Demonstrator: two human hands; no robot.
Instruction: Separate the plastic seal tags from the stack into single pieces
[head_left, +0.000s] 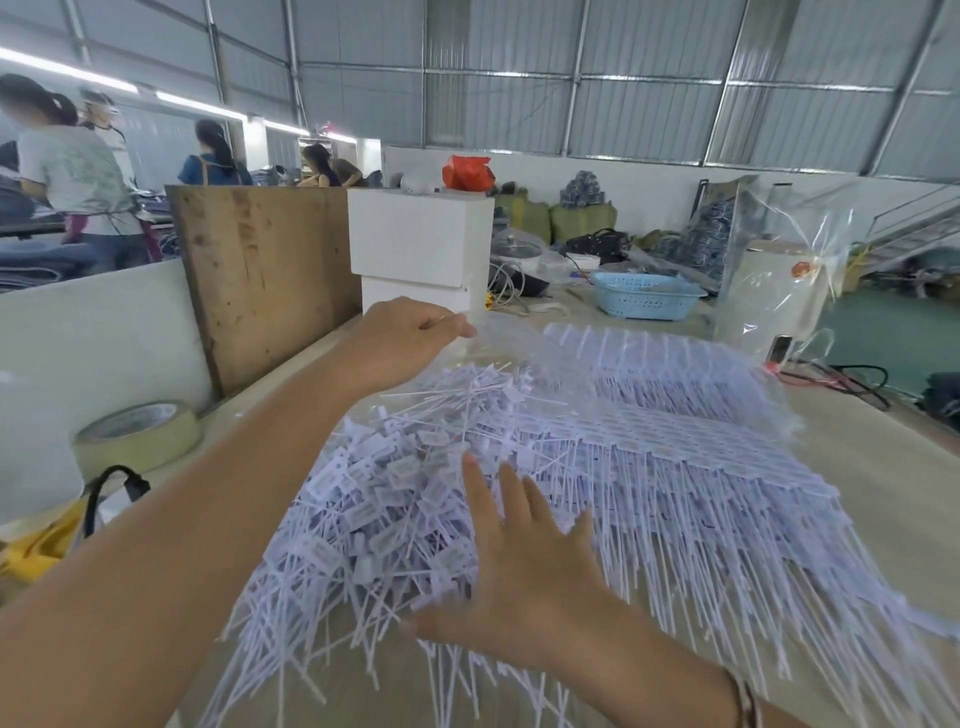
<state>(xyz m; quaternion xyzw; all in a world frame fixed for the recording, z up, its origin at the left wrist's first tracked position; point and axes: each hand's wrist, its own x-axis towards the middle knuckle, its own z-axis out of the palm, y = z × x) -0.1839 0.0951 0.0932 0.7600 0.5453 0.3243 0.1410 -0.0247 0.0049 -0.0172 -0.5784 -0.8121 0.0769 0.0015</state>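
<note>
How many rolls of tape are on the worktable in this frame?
1. A single roll of tape lies flat at the table's left edge, left of the loose tags and the left forearm. Others could be hidden behind the tag pile or wooden board.

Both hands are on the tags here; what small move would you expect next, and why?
Probably the right hand, lying flat with straight fingers on the loose tags, sweeps them aside, while the left hand grips the clear bag. The joined rows beside them look unseparated.
</note>
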